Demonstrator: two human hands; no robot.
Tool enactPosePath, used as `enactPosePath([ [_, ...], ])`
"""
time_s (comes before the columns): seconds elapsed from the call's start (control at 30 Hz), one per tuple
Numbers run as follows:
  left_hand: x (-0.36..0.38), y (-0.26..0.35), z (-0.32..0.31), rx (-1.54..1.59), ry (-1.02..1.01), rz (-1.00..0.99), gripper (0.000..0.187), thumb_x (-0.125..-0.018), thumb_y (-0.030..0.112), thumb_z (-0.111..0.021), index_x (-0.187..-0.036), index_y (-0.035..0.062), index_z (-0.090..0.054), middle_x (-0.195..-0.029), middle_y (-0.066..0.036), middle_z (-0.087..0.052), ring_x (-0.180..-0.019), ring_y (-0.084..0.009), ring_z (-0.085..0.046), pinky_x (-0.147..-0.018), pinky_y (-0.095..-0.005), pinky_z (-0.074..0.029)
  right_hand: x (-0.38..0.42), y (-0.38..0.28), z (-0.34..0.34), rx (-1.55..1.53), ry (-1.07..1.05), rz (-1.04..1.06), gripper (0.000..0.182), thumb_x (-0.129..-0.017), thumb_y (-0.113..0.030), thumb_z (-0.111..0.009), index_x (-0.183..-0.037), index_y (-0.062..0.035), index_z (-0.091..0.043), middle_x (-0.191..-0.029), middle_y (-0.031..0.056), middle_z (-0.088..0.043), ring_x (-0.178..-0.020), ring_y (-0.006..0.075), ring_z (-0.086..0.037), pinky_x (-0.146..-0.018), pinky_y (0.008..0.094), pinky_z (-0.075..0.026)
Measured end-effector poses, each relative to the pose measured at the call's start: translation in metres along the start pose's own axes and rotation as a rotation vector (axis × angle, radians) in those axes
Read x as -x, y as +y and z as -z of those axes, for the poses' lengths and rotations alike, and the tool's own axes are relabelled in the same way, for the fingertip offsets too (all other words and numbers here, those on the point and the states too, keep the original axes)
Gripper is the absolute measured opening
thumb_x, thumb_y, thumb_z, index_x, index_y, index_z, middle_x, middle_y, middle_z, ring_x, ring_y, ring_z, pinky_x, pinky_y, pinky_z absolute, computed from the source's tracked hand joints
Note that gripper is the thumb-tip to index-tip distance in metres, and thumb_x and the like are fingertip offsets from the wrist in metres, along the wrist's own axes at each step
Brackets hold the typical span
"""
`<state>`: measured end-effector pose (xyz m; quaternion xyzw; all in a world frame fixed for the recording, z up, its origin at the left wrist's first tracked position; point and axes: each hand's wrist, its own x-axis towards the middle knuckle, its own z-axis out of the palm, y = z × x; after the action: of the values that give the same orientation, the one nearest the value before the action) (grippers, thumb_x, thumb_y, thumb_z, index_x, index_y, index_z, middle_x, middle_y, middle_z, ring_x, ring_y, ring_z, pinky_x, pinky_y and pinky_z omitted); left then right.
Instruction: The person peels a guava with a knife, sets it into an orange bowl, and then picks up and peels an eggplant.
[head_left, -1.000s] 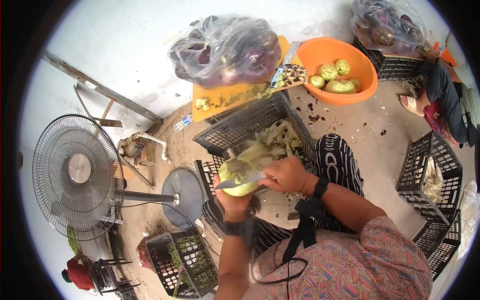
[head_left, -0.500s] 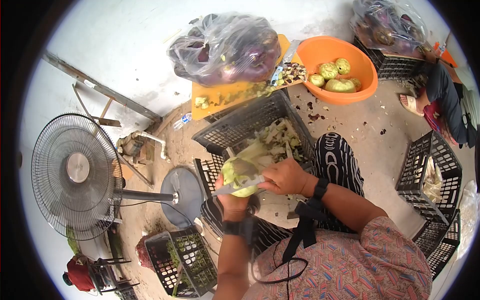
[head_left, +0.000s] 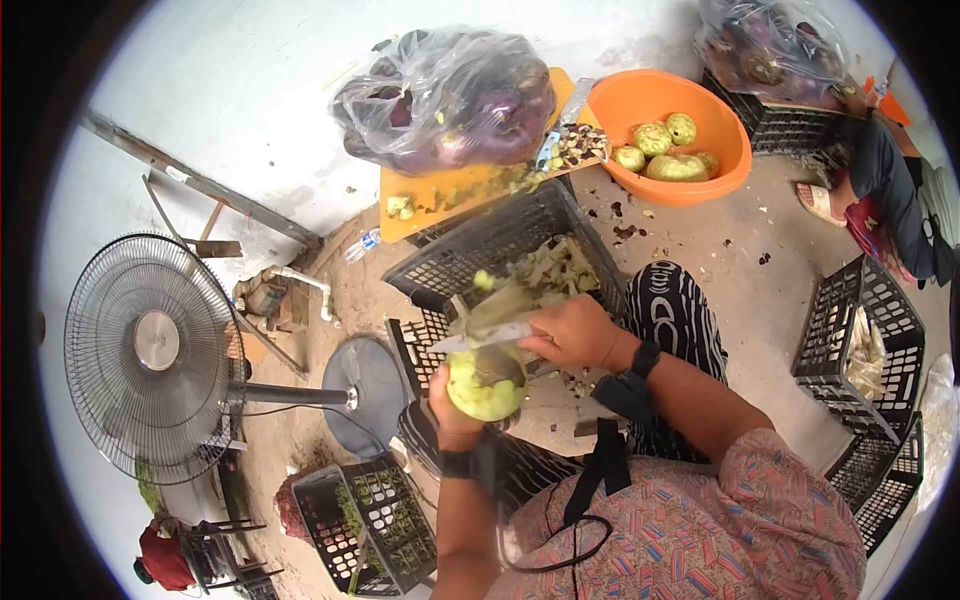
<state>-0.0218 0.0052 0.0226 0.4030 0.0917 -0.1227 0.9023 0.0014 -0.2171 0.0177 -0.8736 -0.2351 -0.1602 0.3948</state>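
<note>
A round pale-green vegetable (head_left: 484,390) with a darker patch rests in my left hand (head_left: 450,412), whose fingers wrap round its left side. My right hand (head_left: 575,335) is closed on the handle of a knife. The blade of the knife (head_left: 480,338) points left, just above the vegetable's top edge. Beyond both hands stands a black crate (head_left: 480,240) with peelings (head_left: 560,272) in it. A small green piece (head_left: 484,280) shows over the crate.
An orange board (head_left: 400,222) bears a plastic bag of purple vegetables (head_left: 470,110). Beside it is an orange basin (head_left: 725,125) with several pale-green vegetables. A fan (head_left: 155,340) stands left, black crates (head_left: 860,340) right. Other people (head_left: 890,190) sit at the right and lower left (head_left: 165,555).
The knife has moved up from the vegetable's front to above its top edge. The vegetable sits slightly lower, and a small green piece now shows over the crate.
</note>
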Motion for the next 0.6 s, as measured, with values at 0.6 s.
enactPosePath([
  [0.6, -0.025, -0.012, 0.007, 0.135, -0.003, -0.034, 0.056, -0.092, 0.047, -0.037, -0.126, 0.0043, -0.049, -0.119, -0.015, -0.057, -0.109, -0.0318, -0.055, -0.096, -0.0457, -0.043, 0.008, -0.011, -0.008, -0.027, -0.046, 0.208, 0.03, -0.081, -0.035, -0.065, -0.067, -0.012, -0.052, -0.058, 0.0038, -0.055, -0.05, 0.0256, -0.057, -0.045, 0.0361, -0.043],
])
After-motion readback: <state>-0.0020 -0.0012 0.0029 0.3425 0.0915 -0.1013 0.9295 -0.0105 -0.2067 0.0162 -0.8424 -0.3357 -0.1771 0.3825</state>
